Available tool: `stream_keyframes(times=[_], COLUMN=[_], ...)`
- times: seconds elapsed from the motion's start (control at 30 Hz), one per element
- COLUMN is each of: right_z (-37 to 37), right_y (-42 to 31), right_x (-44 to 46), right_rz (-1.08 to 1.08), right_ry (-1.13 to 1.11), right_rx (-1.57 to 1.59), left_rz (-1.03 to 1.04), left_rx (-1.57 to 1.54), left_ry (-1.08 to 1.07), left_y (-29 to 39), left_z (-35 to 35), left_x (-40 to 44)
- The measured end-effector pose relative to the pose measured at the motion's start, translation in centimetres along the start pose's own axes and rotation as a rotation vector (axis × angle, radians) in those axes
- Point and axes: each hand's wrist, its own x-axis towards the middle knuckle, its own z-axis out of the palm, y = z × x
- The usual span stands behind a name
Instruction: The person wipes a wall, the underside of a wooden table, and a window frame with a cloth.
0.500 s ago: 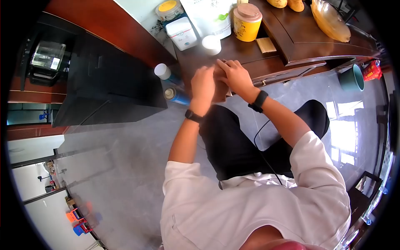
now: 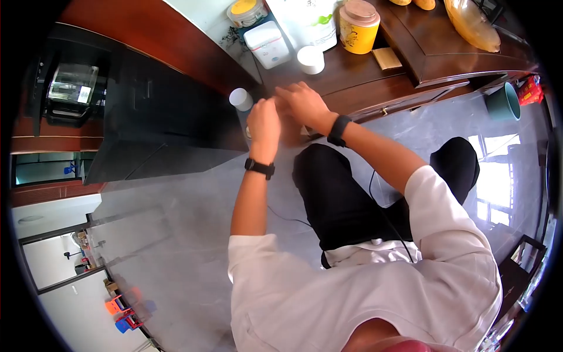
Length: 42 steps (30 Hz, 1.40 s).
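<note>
My left hand (image 2: 264, 124) is closed, its knuckles up, in front of the dark brown cabinet. My right hand (image 2: 306, 107) sits close beside it on the right, with fingers bent over toward the left hand. Between and below them is a brownish, motion-smeared shape (image 2: 291, 126) that both hands seem to grip; what it is I cannot make out. A can with a white cap (image 2: 240, 98) stands just left of my left hand. The second can beside it is almost wholly hidden by that hand.
On the cabinet top stand a white round tub (image 2: 310, 60), a white box (image 2: 267, 44), a white pouch (image 2: 305, 23) and a yellow canister (image 2: 359, 29). A small wooden block (image 2: 386, 58) lies right of them. A green bin (image 2: 503, 102) stands on the floor at right.
Both hands have moved left within the view, the right one more strongly, and the brown shape between them has become blurred. The left hand now covers most of the blue can.
</note>
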Motion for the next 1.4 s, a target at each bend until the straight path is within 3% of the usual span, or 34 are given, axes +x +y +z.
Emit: stream_keyframes(times=[0.23, 0.3, 0.47, 0.6, 0.93, 1.07, 1.2, 1.4], right_z=[2.9, 2.2, -2.8, -6.0, -10.3, -11.9, -11.2, -11.8], right_y=[3.2, 3.4, 2.5, 4.6, 10.3, 8.6, 8.1, 8.5], right_x=[2.9, 1.5, -5.2, -8.6, -10.4, -11.5, -12.0, -10.7], right_rz=[-0.037, -0.061, 0.074, 0.148, 0.298, 0.288, 0.218, 0.441], right_ry=[0.049, 0.095, 0.049, 0.076, 0.128, 0.087, 0.225, 0.118], right_rx=[-0.059, -0.056, -0.011, -0.022, -0.135, -0.052, 0.029, 0.218], left_rz=[-0.062, 0.038, 0.099, 0.248, 0.390, 0.361, 0.322, 0.147], left_rx=[0.049, 0.015, 0.049, -0.083, -0.127, -0.135, -0.042, -0.013], left_ry=[-0.191, -0.133, -0.237, -0.150, -0.229, -0.343, -0.276, -0.335], left_y=[-1.7, -2.0, 5.5, 8.0, 13.9, 14.6, 15.2, 17.5], left_z=[1.0, 2.3, -0.4, 3.2, 7.8, 5.9, 5.0, 5.1], left_x=[5.2, 4.1, 0.9, 0.6, 5.7, 4.0, 1.7, 2.6])
